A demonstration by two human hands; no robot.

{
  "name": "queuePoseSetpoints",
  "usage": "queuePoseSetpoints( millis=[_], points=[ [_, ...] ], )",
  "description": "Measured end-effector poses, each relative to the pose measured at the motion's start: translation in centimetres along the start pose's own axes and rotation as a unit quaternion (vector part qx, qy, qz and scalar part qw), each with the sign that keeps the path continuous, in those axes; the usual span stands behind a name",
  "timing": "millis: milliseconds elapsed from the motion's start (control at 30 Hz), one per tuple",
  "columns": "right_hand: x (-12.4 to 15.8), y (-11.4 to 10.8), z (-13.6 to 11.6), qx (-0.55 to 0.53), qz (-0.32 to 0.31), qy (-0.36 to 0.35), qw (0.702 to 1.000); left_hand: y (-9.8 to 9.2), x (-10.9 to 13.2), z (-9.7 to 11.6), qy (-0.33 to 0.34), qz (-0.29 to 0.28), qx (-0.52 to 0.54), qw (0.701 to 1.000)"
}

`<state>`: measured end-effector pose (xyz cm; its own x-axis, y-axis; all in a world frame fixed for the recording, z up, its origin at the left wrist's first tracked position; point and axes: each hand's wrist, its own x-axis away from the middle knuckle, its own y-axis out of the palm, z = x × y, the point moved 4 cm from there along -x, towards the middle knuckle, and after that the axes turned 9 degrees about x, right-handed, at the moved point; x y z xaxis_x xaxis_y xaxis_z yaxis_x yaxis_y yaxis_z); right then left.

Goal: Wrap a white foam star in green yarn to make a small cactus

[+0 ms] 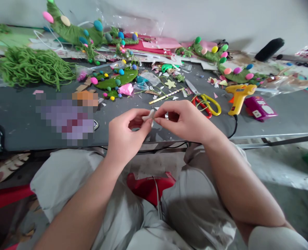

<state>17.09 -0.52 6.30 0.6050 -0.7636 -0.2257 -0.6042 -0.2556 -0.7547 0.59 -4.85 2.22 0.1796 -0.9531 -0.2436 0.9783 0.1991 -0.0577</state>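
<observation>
Between my two hands, just above the table's front edge, is a small whitish piece (149, 115) with pointed lobes; its kind is hard to make out. My left hand (126, 130) pinches it between thumb and fingers. My right hand (182, 119) meets it from the other side, thumb and forefinger pressed together at its edge, and whatever they grip is hidden. Beyond the hands lies a striped pencil (165, 96). A pair of scissors with red and yellow handles (212, 105) rests right of it, with green strands across the handles.
A yellow glue gun (238, 97) with a black cord stands beside a purple packet (260, 108) on the right. Green yarn (34, 66) is heaped at left. Decorated green crescents (75, 33) line the back, among paper scraps. A blurred purple patch (67, 118) covers the left front.
</observation>
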Motion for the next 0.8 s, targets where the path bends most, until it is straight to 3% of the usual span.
queuePoseSetpoints(
  millis=[133,300,467,633,800],
  points=[
    [0.5,-0.2,-1.4,0.075,0.043,-0.064,0.994,-0.2,-0.3,-0.5,-0.040,0.042,0.112,0.992],
    [0.6,-0.6,-1.6,0.093,0.069,-0.051,0.992,0.1,-0.6,-1.0,-0.083,0.046,0.242,0.965],
    [0.4,-1.2,-0.8,0.031,0.045,-0.022,0.998,0.3,-0.6,-0.9,-0.099,0.034,0.269,0.957],
    [0.2,-1.7,0.7,-0.040,-0.033,0.004,0.999,0.4,-0.5,-0.8,-0.106,-0.010,0.262,0.959],
    [0.0,-1.8,1.7,-0.004,-0.046,0.008,0.999,0.5,-0.2,-0.8,-0.116,-0.067,0.211,0.968]
  ],
)
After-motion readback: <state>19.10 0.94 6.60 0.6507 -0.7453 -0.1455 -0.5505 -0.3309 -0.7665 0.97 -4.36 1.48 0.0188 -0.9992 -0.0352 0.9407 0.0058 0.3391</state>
